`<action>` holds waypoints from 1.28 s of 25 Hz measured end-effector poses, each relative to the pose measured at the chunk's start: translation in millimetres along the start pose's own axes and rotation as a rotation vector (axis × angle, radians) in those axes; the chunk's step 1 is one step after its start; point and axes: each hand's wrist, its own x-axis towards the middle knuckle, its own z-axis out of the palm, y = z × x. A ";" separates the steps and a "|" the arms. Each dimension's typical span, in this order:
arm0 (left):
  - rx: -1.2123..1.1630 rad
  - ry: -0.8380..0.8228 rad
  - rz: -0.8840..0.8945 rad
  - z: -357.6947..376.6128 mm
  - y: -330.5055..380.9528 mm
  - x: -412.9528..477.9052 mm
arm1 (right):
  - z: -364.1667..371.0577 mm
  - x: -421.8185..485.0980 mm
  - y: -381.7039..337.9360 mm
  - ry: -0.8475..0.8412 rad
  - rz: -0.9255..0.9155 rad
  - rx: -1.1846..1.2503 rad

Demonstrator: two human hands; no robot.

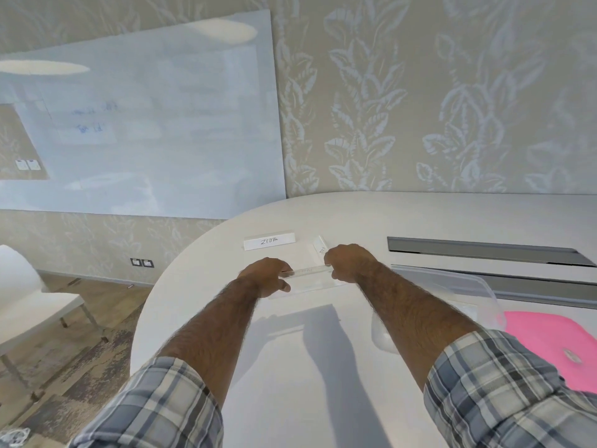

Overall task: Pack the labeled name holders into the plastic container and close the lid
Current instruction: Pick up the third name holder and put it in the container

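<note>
A clear acrylic name holder (308, 278) is held just above the white table (323, 367), gripped at its two ends: my left hand (268, 276) on the left end, my right hand (347, 261) on the right end. Behind it stands a name holder labeled "ZEBRA" (269, 241). Another name holder (319, 245) lies angled just beyond my right hand, partly hidden by it. The clear plastic container (465, 292) sits open to the right, partly behind my right forearm. Its pink lid (555, 344) lies flat on the table at the right edge.
Two grey cable slots (484, 252) run across the table at the back right. A white chair (29, 305) stands on the floor to the left. A whiteboard (139, 124) leans against the patterned wall behind.
</note>
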 end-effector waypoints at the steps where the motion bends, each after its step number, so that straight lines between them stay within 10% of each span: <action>1: 0.001 0.003 0.022 -2.1 10.7 3.0 | -4.4 -7.9 9.6 0.011 0.017 -0.005; 32: -0.154 -0.102 0.400 58.0 245.9 64.2 | 23.6 -166.0 204.3 -0.099 0.380 0.011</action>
